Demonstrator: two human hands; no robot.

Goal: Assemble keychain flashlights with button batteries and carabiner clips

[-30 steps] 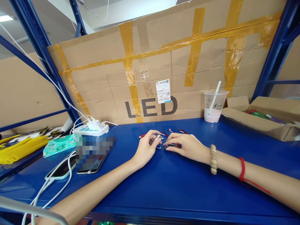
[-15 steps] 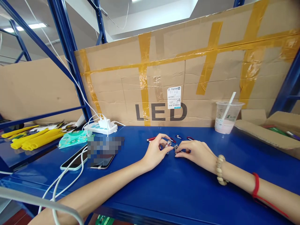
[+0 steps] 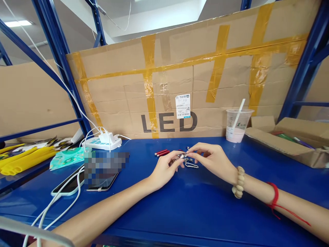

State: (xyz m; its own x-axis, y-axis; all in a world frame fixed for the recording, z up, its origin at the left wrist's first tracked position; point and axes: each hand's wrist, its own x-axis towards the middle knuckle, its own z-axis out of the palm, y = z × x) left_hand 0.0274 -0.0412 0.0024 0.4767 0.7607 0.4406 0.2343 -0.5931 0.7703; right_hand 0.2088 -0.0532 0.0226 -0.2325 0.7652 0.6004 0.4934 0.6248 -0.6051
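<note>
Pinching a small, shiny metal piece [image 3: 183,156] between thumbs and curled fingertips, the left hand [image 3: 164,169] and right hand [image 3: 213,159] meet just above the smooth blue shelf [image 3: 195,206], midway along it, nearer its back edge. Which way the piece points is too small to tell. A silver wire clip [image 3: 191,165] lies flat below them, long axis left to right; two slim red tubes [image 3: 161,152] rest just left, parallel.

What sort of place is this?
Likely a storeroom or packing workshop: blue steel racking as bench, a taped cardboard sheet marked LED behind, an open carton; left hand and right hand pinch small metal parts.
</note>
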